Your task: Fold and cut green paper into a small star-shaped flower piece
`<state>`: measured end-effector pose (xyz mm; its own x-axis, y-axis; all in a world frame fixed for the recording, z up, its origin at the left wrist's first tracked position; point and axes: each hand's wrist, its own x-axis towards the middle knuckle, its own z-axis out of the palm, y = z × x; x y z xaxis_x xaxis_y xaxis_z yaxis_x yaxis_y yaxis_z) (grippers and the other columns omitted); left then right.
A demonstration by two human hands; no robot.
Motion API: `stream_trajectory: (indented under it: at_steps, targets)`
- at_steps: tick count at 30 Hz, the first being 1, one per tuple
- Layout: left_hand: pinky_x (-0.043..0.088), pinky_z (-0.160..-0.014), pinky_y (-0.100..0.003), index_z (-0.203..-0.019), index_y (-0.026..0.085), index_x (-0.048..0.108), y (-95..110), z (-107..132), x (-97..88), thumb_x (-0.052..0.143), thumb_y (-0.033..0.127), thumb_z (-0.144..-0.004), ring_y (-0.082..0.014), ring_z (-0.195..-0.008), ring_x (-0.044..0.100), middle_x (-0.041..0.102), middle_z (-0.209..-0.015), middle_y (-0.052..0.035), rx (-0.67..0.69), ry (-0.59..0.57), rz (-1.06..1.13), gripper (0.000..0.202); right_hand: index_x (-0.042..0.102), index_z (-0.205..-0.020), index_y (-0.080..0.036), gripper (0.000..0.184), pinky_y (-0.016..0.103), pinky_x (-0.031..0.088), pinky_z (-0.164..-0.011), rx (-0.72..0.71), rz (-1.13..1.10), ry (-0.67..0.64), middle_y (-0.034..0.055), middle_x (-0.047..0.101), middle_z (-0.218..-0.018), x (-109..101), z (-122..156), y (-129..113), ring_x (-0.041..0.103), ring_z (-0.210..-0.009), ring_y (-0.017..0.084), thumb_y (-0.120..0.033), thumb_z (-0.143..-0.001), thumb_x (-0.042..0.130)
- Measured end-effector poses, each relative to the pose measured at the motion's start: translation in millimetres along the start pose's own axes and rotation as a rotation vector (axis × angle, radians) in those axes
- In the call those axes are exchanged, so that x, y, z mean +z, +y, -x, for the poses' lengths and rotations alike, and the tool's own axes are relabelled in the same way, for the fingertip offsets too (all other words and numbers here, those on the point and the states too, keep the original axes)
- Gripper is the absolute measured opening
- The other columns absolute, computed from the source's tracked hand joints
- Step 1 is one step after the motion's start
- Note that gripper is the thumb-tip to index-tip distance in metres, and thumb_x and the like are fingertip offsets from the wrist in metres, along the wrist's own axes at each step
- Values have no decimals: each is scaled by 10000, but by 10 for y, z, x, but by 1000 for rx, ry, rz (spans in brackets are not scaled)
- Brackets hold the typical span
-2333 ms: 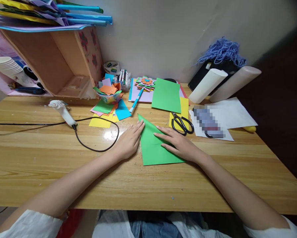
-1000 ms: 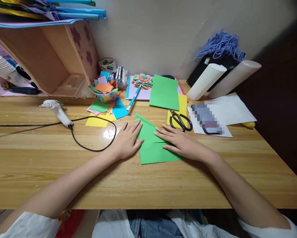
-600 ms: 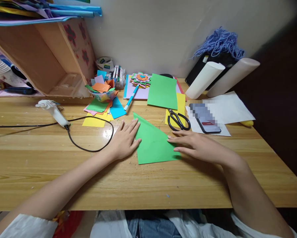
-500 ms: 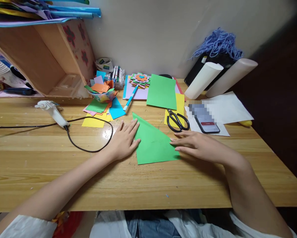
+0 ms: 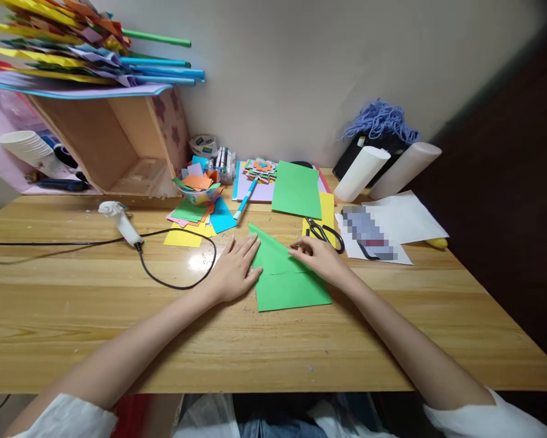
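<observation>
A sheet of green paper (image 5: pixel 291 289), folded along a slanting upper edge, lies on the table in front of me. A thin crease line runs across its middle. My left hand (image 5: pixel 234 271) lies flat with fingers spread, its fingertips on the paper's left edge. At the slanted fold, my right hand (image 5: pixel 319 258) has its fingers bent and drawn together on the paper's edge; the thumb is partly hidden. Just behind that hand are black-handled scissors (image 5: pixel 334 239), partly covered by it. Another green sheet (image 5: pixel 297 190) rests farther back.
A white glue gun (image 5: pixel 125 225) with a looping black cord lies left. Behind are a bowl of paper scraps (image 5: pixel 200 193), loose coloured squares (image 5: pixel 188 212), a blue-and-white marker (image 5: pixel 246 199) and a layered paper flower (image 5: pixel 260 170). A phone (image 5: pixel 369 234) and white rolls (image 5: pixel 362 173) are right.
My right hand has moved left and up from the paper's right corner to the slanted fold, its fingers now more bent. My left hand stays on the left edge. The view has tilted up.
</observation>
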<state>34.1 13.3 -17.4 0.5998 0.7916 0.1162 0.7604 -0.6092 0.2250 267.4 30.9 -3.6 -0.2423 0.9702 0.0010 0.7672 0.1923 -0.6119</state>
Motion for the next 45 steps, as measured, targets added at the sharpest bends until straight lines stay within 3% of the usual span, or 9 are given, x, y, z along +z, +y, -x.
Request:
stream_trajectory:
  at_steps: [5, 9, 14, 19, 26, 33, 37, 41, 45]
  targets:
    - [170, -1081, -474, -1356, 136, 276, -19, 39, -27, 410, 362, -858, -232, -1311, 262, 303, -1418, -141, -8, 95, 148, 563, 575, -690, -155, 247, 231, 327, -500, 61, -90, -167, -11, 544, -611, -7, -137, -114, 494, -568, 129, -393, -667, 635]
    - [433, -886, -389, -1212, 145, 447, -37, -23, -145, 431, 369, -850, -215, -1044, 534, 531, -1191, -139, -308, 298, 532, 427, 546, -720, -162, 305, 222, 347, -497, 67, -455, -252, -32, 527, -602, -100, -70, -158, 502, -549, 115, -444, -664, 648]
    - [425, -577, -244, -795, 114, 604, -57, -235, -471, 508, 526, -750, -152, -675, 552, 604, -732, -39, -408, 77, 935, 425, 527, -818, -174, 353, 240, 443, -555, 133, -809, -214, 1, 595, -731, -38, 73, -292, 577, -638, 140, -461, -667, 667]
    - [212, -436, -212, -514, 157, 423, -24, -385, -735, 568, 523, -682, -67, -458, 294, 339, -481, 59, -377, -6, 853, 428, 568, -912, -166, 319, 253, 477, -676, 68, -936, -353, 32, 620, -867, 1, 149, -392, 597, -792, 147, -418, -728, 636]
    - [163, -443, -232, -497, 177, 318, 49, -491, -738, 544, 484, -704, -70, -457, 223, 240, -487, 64, -241, -162, 656, 434, 526, -688, -154, 312, 222, 473, -534, 115, -962, -252, -18, 587, -611, 25, 151, -221, 570, -534, 95, -430, -682, 673]
    - [185, -465, -238, -508, 169, 372, 55, -525, -645, 504, 428, -749, -85, -478, 275, 290, -489, 55, -210, -236, 529, 378, 588, -770, -130, 328, 226, 504, -544, 222, -1015, -341, 27, 660, -664, 109, 156, -181, 616, -564, 112, -441, -695, 661]
    - [204, -480, -239, -560, 158, 455, 106, -535, -644, 476, 388, -783, -96, -497, 337, 377, -501, 44, -144, -317, 479, 322, 616, -873, -128, 344, 212, 510, -522, 183, -1054, -256, 26, 671, -703, 82, 126, -166, 623, -579, 112, -412, -688, 676]
    - [226, -501, -237, -565, 161, 428, 137, -540, -626, 448, 352, -813, -111, -540, 387, 443, -540, 23, -109, -266, 411, 314, 614, -839, -119, 346, 224, 505, -478, 199, -1004, -216, 17, 661, -616, 86, 111, -131, 594, -467, 105, -396, -655, 707]
    - [239, -520, -241, -587, 163, 434, 129, -532, -593, 426, 317, -833, -125, -565, 415, 484, -587, 3, -50, -231, 369, 291, 617, -860, -127, 343, 216, 520, -513, 193, -1044, -184, 22, 673, -662, 65, 97, -124, 629, -546, 116, -417, -686, 676]
